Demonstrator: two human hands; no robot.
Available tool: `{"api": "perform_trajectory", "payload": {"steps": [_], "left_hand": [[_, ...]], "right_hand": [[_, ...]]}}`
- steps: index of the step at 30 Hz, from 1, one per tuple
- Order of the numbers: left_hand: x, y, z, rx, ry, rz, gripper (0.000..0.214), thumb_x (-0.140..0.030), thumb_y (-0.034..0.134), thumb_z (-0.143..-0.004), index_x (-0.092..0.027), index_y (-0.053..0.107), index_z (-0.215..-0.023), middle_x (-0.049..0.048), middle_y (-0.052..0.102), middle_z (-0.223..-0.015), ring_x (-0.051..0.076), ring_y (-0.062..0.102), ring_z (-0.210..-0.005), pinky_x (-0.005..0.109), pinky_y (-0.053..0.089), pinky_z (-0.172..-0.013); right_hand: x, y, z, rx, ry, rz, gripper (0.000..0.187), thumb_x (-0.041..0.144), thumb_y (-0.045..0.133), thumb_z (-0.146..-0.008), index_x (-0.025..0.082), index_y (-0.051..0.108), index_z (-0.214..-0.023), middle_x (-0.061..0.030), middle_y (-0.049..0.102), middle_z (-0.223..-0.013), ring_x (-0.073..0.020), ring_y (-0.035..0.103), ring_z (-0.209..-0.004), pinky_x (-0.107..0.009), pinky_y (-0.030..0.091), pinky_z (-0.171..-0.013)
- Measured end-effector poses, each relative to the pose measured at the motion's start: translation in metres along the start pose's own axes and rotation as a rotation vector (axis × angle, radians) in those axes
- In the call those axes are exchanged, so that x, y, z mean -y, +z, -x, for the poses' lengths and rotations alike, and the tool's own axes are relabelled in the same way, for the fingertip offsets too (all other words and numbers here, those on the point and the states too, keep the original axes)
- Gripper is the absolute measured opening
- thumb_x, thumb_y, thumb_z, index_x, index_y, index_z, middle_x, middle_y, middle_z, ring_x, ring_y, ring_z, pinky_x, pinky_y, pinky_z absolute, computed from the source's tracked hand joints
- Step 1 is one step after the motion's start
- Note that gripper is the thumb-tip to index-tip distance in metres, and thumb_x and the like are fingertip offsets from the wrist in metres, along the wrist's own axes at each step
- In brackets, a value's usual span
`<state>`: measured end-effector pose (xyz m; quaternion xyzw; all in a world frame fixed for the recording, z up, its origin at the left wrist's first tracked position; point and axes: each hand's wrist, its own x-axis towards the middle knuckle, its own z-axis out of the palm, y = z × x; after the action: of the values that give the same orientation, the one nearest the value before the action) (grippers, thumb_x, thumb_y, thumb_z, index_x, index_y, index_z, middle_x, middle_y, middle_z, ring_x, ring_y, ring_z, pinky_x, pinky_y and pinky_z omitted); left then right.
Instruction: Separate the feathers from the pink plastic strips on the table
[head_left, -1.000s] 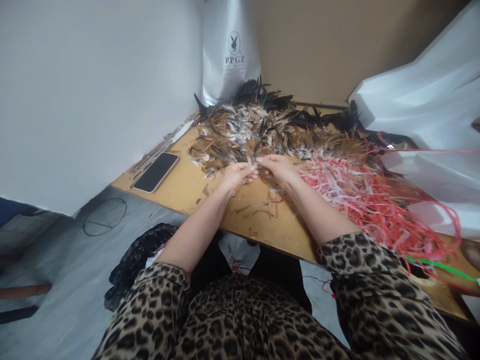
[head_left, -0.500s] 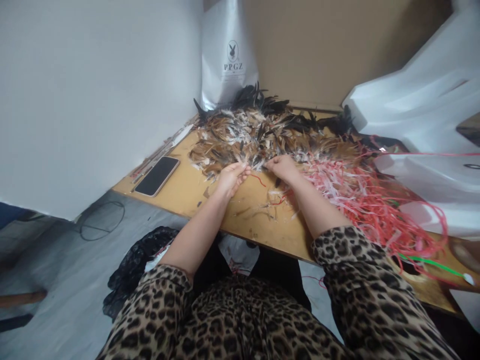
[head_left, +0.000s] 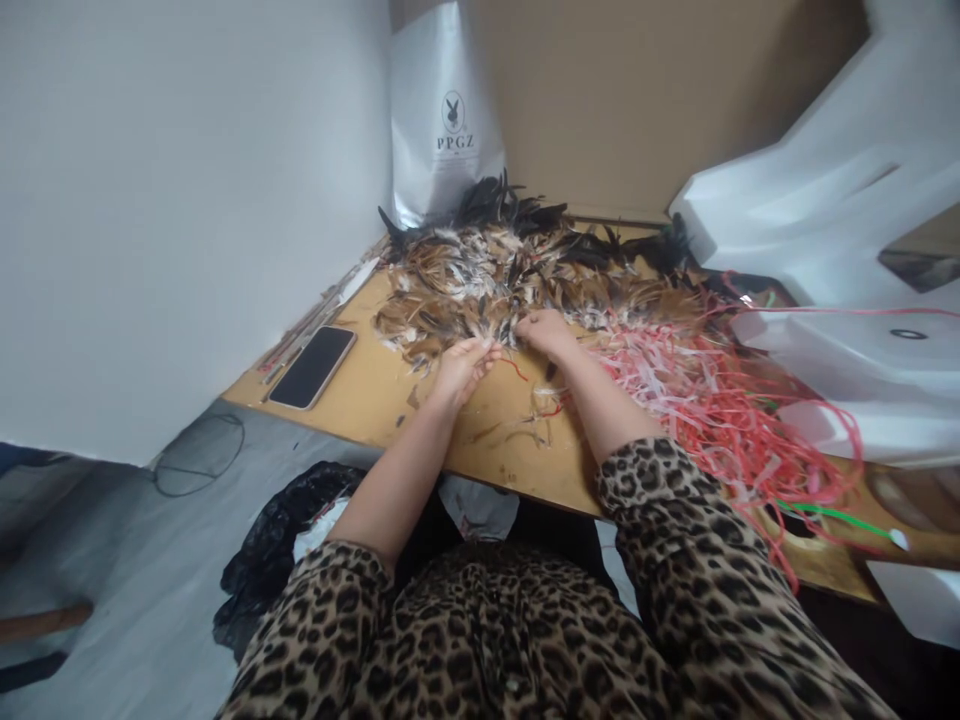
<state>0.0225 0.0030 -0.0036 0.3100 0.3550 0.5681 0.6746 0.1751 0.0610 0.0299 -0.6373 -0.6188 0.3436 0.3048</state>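
Brown, white and black feathers lie heaped across the back of the wooden table. At the heap's front edge my left hand is closed, thumb against fingers, on pale feather ends. A short red string trails just right of its fingertips. My right hand is also closed and sits slightly farther right, with its fingertips among the feathers; what it pinches is hidden. To the right of that hand spreads a tangle of pink and red strips.
A dark-screened phone lies at the table's left. Behind the feathers stands a silvery-white bag. A white machine fills the right side. Scraps lie near the front, and a black plastic bag is on the floor.
The view has shifted a little, so the scene sits slightly left and lower. My right hand has come slightly nearer to the left one; both stay closed at the feathers.
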Motion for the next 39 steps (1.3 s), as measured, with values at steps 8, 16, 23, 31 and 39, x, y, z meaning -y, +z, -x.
{"api": "perform_trajectory", "payload": {"steps": [8,16,23,31,39], "left_hand": [[-0.002,0.007,0.003,0.005,-0.107,0.036,0.007,-0.014,0.062,-0.074,-0.009,0.061,-0.079,0.0075,0.068,-0.081,0.007,0.063,-0.066,0.015,0.042,-0.056],[-0.006,0.01,0.003,-0.032,-0.175,0.092,0.005,-0.008,0.056,-0.078,-0.009,0.06,-0.077,0.0058,0.068,-0.074,0.005,0.061,-0.06,0.011,0.041,-0.051],[-0.006,0.013,0.003,-0.03,-0.19,0.067,0.002,-0.009,0.06,-0.074,-0.009,0.06,-0.072,0.0023,0.064,-0.064,0.002,0.056,-0.054,0.01,0.04,-0.05],[-0.001,0.008,0.001,-0.019,-0.069,-0.006,0.011,-0.016,0.069,-0.065,-0.01,0.061,-0.069,0.0013,0.062,-0.061,0.003,0.053,-0.051,0.014,0.039,-0.051],[0.002,0.007,0.003,0.03,0.03,-0.166,0.021,-0.028,0.072,-0.061,-0.011,0.063,-0.071,0.0024,0.063,-0.063,0.005,0.054,-0.052,0.018,0.04,-0.052]], "right_hand": [[0.002,0.001,0.027,0.036,-0.095,-0.637,0.026,0.04,0.065,-0.058,0.017,0.054,-0.062,0.0066,0.043,-0.044,-0.0043,0.029,-0.038,-0.02,0.021,-0.039],[-0.005,0.023,0.026,0.033,-0.181,-0.67,0.027,0.042,0.067,-0.06,0.018,0.056,-0.064,0.0042,0.051,-0.053,-0.0079,0.043,-0.049,-0.022,0.034,-0.05],[-0.01,0.028,0.024,0.022,-0.195,-0.694,0.025,0.039,0.067,-0.061,0.017,0.057,-0.066,0.003,0.056,-0.061,-0.0078,0.045,-0.053,-0.022,0.037,-0.055],[-0.004,0.019,0.032,0.214,-0.137,-0.719,0.029,0.042,0.07,-0.06,0.017,0.056,-0.065,0.0058,0.048,-0.045,-0.0058,0.036,-0.041,-0.021,0.026,-0.044],[-0.007,0.019,0.029,0.15,-0.145,-0.644,0.032,0.042,0.074,-0.053,0.016,0.057,-0.058,0.0039,0.054,-0.052,-0.0085,0.044,-0.05,-0.023,0.034,-0.051]]}}
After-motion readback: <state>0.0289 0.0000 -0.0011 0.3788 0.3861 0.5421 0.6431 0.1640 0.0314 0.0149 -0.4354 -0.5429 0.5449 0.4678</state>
